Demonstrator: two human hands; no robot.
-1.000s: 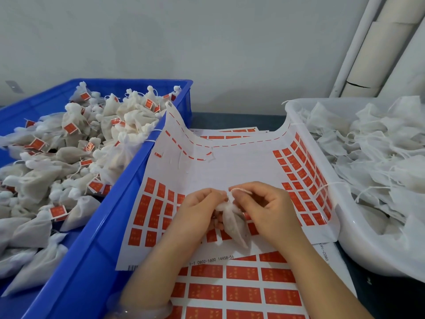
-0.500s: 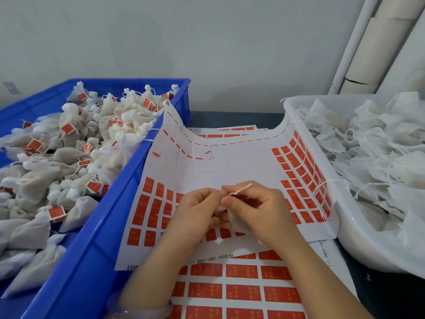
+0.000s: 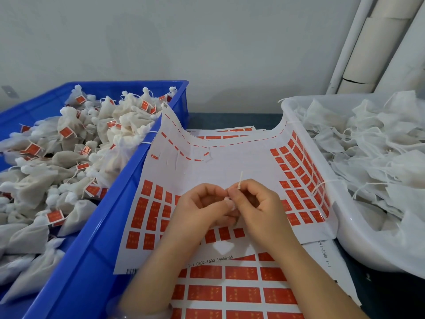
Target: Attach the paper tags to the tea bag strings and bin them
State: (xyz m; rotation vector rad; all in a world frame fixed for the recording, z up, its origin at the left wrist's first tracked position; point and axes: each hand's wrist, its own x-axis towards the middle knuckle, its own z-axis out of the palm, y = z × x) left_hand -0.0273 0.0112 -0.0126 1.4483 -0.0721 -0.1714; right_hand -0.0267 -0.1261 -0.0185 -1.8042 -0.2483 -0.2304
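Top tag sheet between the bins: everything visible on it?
The tag sheet is white backing paper, bare through the middle, red tags left in blocks at both sides, red dashes along the far edge, barcode and numbers at the near edge. Its sides curl up against the blue bin and white tub; it lies on a fuller sheet. The left hand and right hand work a string above it.

A dark, blue-grey surface [image 3: 232, 119] carried everything, showing bare only in a strip at the upper middle of the frame and in the lower right corner. On it, at the left, stood a blue crate [image 3: 96, 238]; at the right, a white tub [image 3: 345, 226]. Between them lay a stack of tag sheets [image 3: 241, 293] printed with red rectangles, its top sheet curling up against both containers' walls.
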